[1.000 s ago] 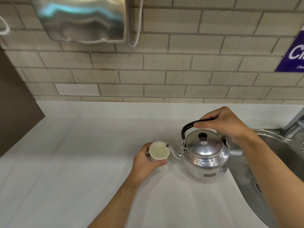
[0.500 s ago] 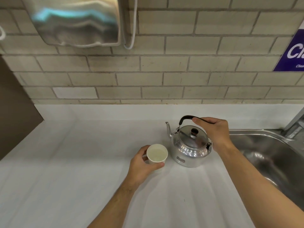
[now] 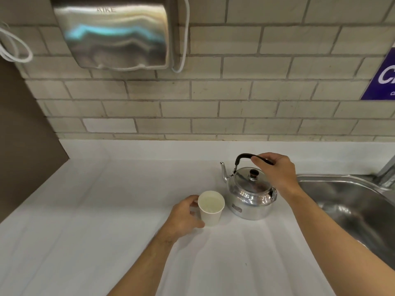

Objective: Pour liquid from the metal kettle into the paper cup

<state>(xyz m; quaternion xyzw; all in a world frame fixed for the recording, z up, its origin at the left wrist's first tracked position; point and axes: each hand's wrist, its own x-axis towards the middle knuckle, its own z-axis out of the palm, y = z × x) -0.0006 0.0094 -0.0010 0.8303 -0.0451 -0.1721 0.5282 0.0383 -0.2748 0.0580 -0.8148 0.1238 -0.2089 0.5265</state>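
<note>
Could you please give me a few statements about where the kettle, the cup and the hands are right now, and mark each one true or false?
1. The metal kettle stands upright on the white counter. True.
2. The right hand grips the kettle's lid knob. False: it holds the black handle above the lid.
3. The paper cup lies on its side. False: it stands upright, and the left hand holds its side.
4. The kettle's spout hangs over the cup. False: it points away from the cup, toward the wall.
5. A steel sink lies to the kettle's right. True.
</note>
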